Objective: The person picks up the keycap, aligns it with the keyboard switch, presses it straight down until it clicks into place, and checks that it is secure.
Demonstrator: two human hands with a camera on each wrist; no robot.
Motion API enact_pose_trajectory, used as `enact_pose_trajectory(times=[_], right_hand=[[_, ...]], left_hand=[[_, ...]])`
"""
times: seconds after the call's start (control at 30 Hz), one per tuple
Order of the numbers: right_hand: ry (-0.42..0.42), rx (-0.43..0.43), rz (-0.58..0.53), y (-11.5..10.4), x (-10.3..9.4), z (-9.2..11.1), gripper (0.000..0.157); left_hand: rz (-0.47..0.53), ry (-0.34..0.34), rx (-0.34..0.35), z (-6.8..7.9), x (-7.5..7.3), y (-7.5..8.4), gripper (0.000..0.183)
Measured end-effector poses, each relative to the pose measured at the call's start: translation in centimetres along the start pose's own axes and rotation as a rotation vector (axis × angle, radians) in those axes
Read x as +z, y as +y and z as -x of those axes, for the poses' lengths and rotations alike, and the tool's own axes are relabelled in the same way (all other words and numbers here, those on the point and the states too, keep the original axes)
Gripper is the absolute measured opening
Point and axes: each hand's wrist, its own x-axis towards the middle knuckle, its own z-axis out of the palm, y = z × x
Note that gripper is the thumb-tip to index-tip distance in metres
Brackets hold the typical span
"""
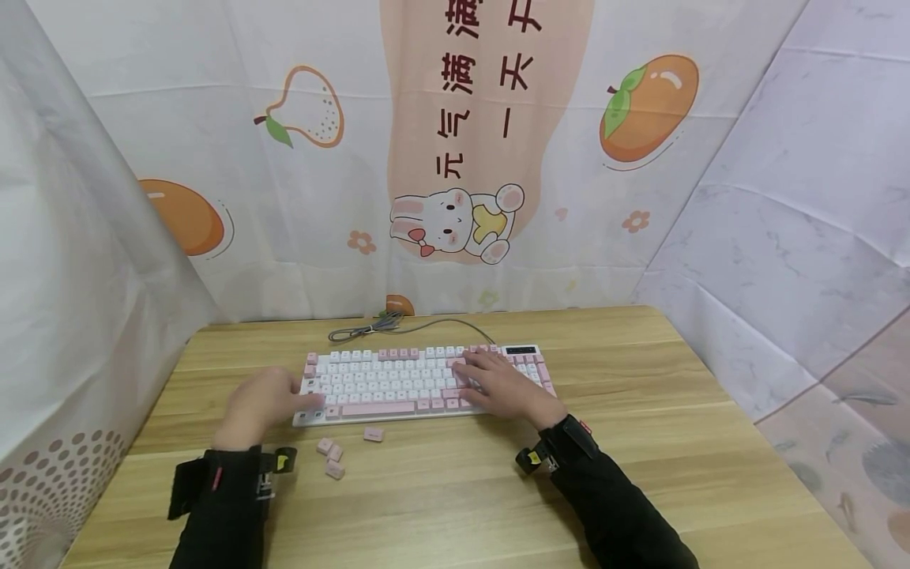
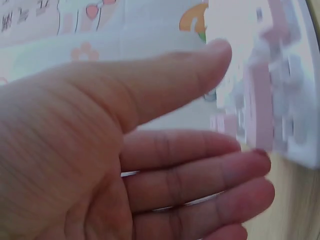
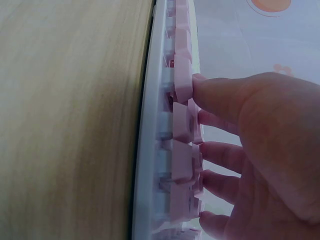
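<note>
A white and pink keyboard (image 1: 387,375) lies on the wooden table. My left hand (image 1: 263,401) is at its left end, the thumb reaching over the keys near a pink keycap (image 2: 259,107). In the left wrist view the fingers are nearly straight, with nothing between them and the thumb. At the lower left corner a few key positions (image 1: 302,416) have no caps on them. My right hand (image 1: 503,385) rests on the right part of the keyboard, its fingertips spread over pink keys (image 3: 182,115). Several loose pink keycaps (image 1: 335,470) lie in front of the keyboard.
A grey cable (image 1: 348,334) lies partly coiled behind the keyboard and runs to its back edge. Printed cloth (image 1: 313,229) hangs at the table's back edge and along the sides. The wooden tabletop (image 1: 441,506) stretches in front between both sleeves.
</note>
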Motion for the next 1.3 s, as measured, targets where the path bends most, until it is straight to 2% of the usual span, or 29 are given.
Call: enact_pose_trajectory(times=[0.2,0.57,0.77,1.03,1.3], right_hand=[[-0.01,0.013,-0.008,0.0,0.0,0.0,0.052],[0.005,-0.006,-0.01,0.1,-0.1,-0.2,0.049],[0.011,-0.012,-0.019,0.1,-0.3,-0.2,0.05],[-0.006,-0.006,-0.017,0.2,0.1,-0.2,0.051],[0.005,-0.015,-0.024,0.0,0.0,0.0,0.05]], left_hand=[[-0.047,0.039,-0.062,0.2,0.3,0.8,0.042],[-0.064,0.057,-0.114,0.0,0.6,1.4,0.038],[-0.086,0.097,-0.147,0.1,0.9,2.1,0.038],[-0.047,0.144,-0.102,0.0,1.4,1.4,0.042],[-0.029,0.073,-0.078,0.2,1.7,1.2,0.028]])
